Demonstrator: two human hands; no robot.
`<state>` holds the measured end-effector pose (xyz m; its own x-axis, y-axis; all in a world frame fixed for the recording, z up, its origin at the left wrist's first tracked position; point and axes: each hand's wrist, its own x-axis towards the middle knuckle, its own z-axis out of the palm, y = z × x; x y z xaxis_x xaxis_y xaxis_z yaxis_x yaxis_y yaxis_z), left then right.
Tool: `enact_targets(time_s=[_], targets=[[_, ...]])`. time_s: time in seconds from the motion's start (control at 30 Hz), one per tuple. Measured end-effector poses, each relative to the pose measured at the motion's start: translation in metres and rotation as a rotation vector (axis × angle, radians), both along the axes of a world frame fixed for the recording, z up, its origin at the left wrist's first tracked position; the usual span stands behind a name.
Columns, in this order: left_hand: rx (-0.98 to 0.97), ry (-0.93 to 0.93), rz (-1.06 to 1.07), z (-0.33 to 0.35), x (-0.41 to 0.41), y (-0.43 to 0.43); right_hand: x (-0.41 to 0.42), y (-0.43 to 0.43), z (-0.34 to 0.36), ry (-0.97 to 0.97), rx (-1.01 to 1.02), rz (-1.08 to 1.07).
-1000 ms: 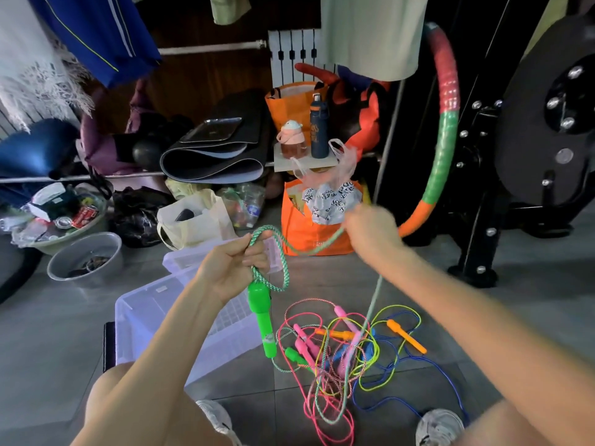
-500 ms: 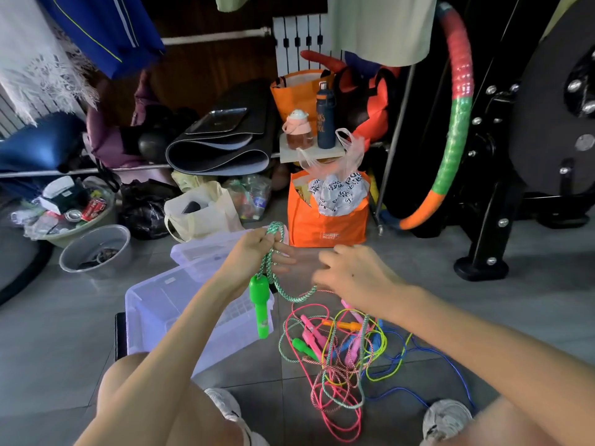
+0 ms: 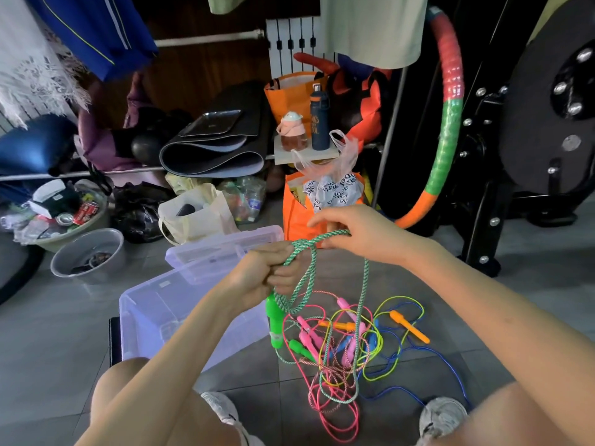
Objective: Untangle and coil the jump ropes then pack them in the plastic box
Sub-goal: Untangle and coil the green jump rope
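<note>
Grey tiled floor (image 3: 531, 284), bags (image 3: 296, 217) and a hoop (image 3: 449, 123) behind, box (image 3: 154, 304) by my knee. My left hand (image 3: 260, 278) clenches loops of green rope (image 3: 304, 244); my right hand (image 3: 357, 233) pinches it.

The right hand (image 3: 360, 233), stretched far out a second ago with the green rope (image 3: 306, 275) pulled taut, has swung back and now pinches it just beside the left hand (image 3: 264, 278). The left hand's bundle has gained a loop, and the rope now hangs slack.

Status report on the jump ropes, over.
Left hand grips green rope coils. Right hand pinches next loop. Rope's tail buried in tangled ropes on floor. Plastic box open alongside.
</note>
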<state>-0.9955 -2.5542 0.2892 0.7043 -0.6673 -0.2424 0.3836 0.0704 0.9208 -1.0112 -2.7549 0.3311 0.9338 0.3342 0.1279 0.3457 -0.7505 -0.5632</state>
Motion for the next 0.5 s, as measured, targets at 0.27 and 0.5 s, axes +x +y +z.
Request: enact_targets(time_s=[0.27,0.5], targets=[[-0.334,0.197,0.013,0.005,0.016,0.02,-0.024,-0.064,-0.085,0.261,0.587,-0.459],[-0.514,0.345,-0.091,-0.008,0.021,0.014,-0.015,-0.036,-0.108,-0.034,0.625,-0.854]])
